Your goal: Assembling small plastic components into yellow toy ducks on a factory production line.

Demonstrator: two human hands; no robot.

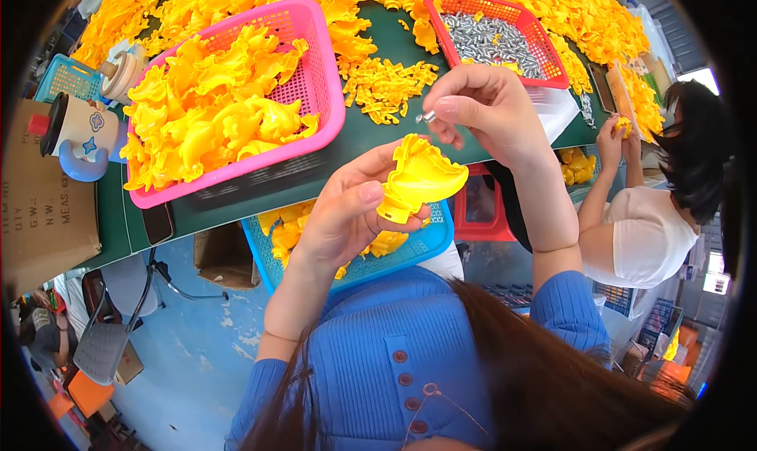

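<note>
Between the thumb and fingers of my left hand [351,203] is a yellow curved plastic piece [422,173], its hollow side facing up. My right hand [489,108] pinches a small silver metal cylinder [426,117] just above and to the right of that piece. Below my left hand, a blue basket [434,250] with more yellow pieces rests at my lap. A red basket [552,79] full of small silver metal parts [493,45] stands beyond my right hand.
A pink basket [323,80] heaped with yellow pieces stands left on the green table [197,222]. Small yellow parts [386,84] lie between the baskets, with large heaps behind. A cup [83,132] and phone [158,222] are at left. Another person [646,214] works at right.
</note>
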